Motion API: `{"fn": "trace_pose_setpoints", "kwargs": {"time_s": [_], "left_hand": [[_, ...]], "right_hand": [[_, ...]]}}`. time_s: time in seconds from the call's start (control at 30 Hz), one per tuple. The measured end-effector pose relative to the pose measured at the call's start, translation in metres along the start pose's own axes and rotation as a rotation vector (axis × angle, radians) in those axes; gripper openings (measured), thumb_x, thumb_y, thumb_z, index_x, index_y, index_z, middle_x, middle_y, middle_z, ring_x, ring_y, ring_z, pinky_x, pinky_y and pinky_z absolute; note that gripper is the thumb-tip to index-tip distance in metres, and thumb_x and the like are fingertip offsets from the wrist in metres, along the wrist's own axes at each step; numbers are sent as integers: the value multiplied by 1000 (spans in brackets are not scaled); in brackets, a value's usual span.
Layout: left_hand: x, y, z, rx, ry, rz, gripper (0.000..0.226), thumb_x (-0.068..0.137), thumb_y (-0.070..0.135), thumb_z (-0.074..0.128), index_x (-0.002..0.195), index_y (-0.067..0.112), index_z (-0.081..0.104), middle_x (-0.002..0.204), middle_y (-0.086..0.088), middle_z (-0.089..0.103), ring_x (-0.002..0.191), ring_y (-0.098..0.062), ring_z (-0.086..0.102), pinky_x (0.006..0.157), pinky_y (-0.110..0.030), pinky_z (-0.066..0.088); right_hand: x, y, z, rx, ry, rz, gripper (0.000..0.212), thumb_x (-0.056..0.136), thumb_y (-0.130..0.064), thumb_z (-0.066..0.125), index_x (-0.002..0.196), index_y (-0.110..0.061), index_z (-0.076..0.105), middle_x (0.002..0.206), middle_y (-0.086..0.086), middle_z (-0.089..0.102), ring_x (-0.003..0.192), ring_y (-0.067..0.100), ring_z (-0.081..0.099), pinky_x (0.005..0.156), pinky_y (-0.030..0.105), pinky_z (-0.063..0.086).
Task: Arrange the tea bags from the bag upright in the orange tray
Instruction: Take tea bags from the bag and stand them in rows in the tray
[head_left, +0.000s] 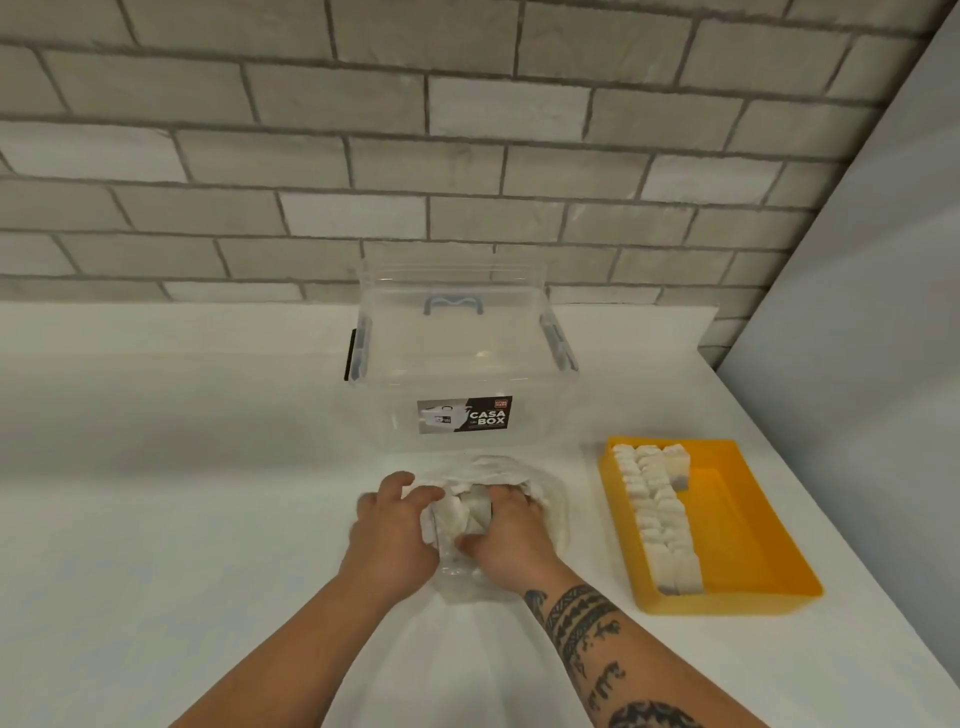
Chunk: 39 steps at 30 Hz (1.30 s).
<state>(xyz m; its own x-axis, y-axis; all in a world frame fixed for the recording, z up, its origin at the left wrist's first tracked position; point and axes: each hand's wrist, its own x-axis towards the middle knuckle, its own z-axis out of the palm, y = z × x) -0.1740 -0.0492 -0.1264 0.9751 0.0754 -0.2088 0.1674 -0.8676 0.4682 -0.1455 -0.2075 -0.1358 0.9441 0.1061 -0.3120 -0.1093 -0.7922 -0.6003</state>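
Pinching the bag (551, 501) open at lower centre, the left hand (389, 525) gives the right hand (511, 532) room; it clutches tea bags (467, 508).

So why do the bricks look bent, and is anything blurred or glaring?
Head view: the wide lens bows the lines of the brick wall; light is soft and even, with faint shadows on the white counter; a sheen on the clear box; the tea bags in the plastic bag, between left hand and right hand, wash out white on white.
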Motion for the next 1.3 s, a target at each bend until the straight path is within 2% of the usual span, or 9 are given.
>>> {"fn": "trace_pose_setpoints", "kwargs": {"time_s": [0.13, 0.33, 0.47, 0.63, 0.83, 0.9, 1.03, 1.17, 1.3], "left_hand": [[2, -5, 2, -245, -44, -3, 67, 81, 5, 65, 143, 29, 53, 142, 1, 51, 125, -17, 56, 93, -14, 36], [3, -8, 2, -424, -2, -49, 65, 79, 3, 70, 138, 27, 57, 140, 2, 55, 126, -16, 55, 98, -18, 40], [3, -5, -5, -470, 20, -15, 59, 80, 1, 67, 134, 26, 61, 123, 7, 52, 122, -17, 55, 99, -23, 43], [6, -1, -16, -581, 140, 1, 34, 91, 11, 65, 117, 32, 68, 126, 10, 55, 115, -13, 56, 98, -25, 42], [2, 27, -35, -864, 391, 19, 17, 102, 24, 55, 107, 28, 70, 114, 12, 66, 106, -6, 63, 88, -21, 48], [-1, 41, -42, -1201, 285, -62, 16, 104, 28, 53, 108, 23, 67, 112, 4, 69, 103, -15, 68, 84, -31, 55], [-3, 55, -52, -1782, -170, -213, 41, 100, 52, 51, 120, 18, 60, 118, -11, 67, 98, -33, 70, 80, -50, 58], [1, 47, -50, -1828, -546, -247, 63, 90, 61, 61, 135, 17, 58, 134, -20, 65, 114, -55, 63, 90, -75, 47], [2, 33, -46, -1720, -838, -120, 61, 90, 50, 63, 140, 15, 60, 140, -20, 60, 126, -58, 51, 104, -78, 34]], "right_hand": [[10, -4, 5, 47, -32, -28, 53, 80, -36, 79, 129, -28, 60, 127, -4, 63, 121, 18, 58, 104, 33, 46], [8, -6, 2, 232, -63, 10, 28, 84, -23, 80, 109, -25, 67, 88, -13, 64, 92, 12, 66, 91, 32, 55], [4, -12, -11, 175, 18, 1, 22, 84, -23, 77, 104, -24, 68, 93, -6, 69, 90, 16, 68, 84, 30, 57], [-8, -21, -47, 112, 114, -25, 24, 83, -27, 76, 106, -24, 71, 92, -9, 66, 87, 10, 65, 76, 19, 47], [-14, -28, -92, 575, -20, 9, 20, 83, -9, 80, 101, -11, 70, 84, 3, 67, 69, 15, 65, 59, 27, 58], [-16, -30, -101, 669, -88, -7, 22, 84, -8, 80, 104, -9, 71, 88, 6, 68, 75, 21, 64, 61, 28, 58], [-18, -35, -107, 674, -123, -88, 20, 84, -7, 80, 101, -12, 71, 83, 4, 66, 73, 18, 64, 62, 27, 57], [-18, -39, -108, 412, -147, -210, 20, 82, -8, 81, 97, -17, 74, 82, -3, 64, 66, 9, 62, 64, 29, 58], [-14, -45, -115, -9, -181, -310, 30, 82, -15, 82, 110, -24, 75, 100, -15, 70, 74, -10, 60, 77, 18, 51]]}}
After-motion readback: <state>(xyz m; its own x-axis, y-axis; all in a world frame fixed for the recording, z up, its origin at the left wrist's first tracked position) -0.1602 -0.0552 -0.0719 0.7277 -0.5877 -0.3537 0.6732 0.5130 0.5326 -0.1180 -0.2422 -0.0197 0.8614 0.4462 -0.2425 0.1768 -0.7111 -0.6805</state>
